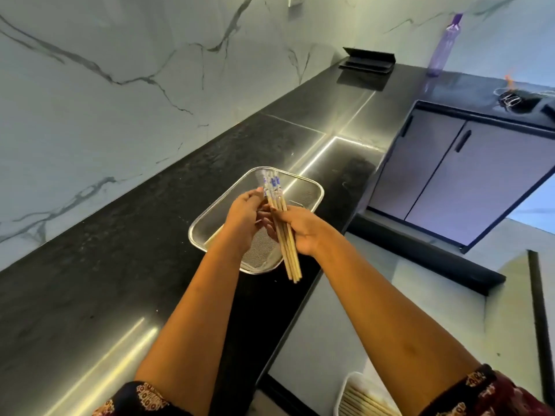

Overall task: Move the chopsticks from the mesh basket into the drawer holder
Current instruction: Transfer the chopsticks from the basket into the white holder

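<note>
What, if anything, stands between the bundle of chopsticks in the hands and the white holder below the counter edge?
Nothing visible blocks it. Both the left hand and right hand hold the chopsticks above the mesh basket; the white holder sits low, partly behind the right forearm.

White marble wall; glossy black countertop; grey cabinet doors; pale floor.

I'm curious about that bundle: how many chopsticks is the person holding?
About 4 chopsticks can be told apart, bunched together in both hands, the left hand and the right hand, over the basket. Some may be hidden behind others. More lie in the white holder below.
</note>
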`<state>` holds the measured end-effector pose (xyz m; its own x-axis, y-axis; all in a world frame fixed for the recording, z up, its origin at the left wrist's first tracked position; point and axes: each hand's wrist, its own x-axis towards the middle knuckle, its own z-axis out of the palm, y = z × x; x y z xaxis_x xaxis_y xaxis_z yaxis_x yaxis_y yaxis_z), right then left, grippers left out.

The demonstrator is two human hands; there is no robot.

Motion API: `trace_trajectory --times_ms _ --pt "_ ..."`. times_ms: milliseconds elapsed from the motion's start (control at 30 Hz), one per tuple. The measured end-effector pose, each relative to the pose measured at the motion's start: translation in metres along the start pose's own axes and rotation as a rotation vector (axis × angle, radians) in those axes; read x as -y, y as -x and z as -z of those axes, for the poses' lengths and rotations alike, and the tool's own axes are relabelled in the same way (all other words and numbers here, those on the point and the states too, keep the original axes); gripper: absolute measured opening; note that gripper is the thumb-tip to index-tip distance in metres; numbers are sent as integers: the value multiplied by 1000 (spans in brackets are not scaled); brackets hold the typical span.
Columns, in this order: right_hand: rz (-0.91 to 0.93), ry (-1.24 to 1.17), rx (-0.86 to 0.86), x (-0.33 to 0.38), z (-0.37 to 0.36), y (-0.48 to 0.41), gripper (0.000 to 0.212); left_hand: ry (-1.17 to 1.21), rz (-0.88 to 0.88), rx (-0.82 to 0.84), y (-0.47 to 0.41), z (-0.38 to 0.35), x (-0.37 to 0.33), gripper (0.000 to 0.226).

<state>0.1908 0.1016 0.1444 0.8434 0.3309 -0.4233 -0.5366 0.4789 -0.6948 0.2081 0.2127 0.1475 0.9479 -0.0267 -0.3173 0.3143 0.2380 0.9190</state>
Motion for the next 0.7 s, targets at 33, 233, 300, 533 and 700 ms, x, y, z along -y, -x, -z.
trace_trajectory --times_ms 33,233,300,533,700 --pt "-13 54 49 3 5 15 21 60 -4 18 6 -7 -2 25" --pt "-103 245 177 2 42 91 18 369 -62 88 45 -48 14 30" --pt "-105 295 178 -1 58 111 19 432 -74 93 63 -63 24 27" --pt "-104 432 67 -21 127 181 28 567 -121 -137 108 -94 53 31" --pt "1 113 -98 -52 164 221 45 574 -161 -270 136 -102 84 38"
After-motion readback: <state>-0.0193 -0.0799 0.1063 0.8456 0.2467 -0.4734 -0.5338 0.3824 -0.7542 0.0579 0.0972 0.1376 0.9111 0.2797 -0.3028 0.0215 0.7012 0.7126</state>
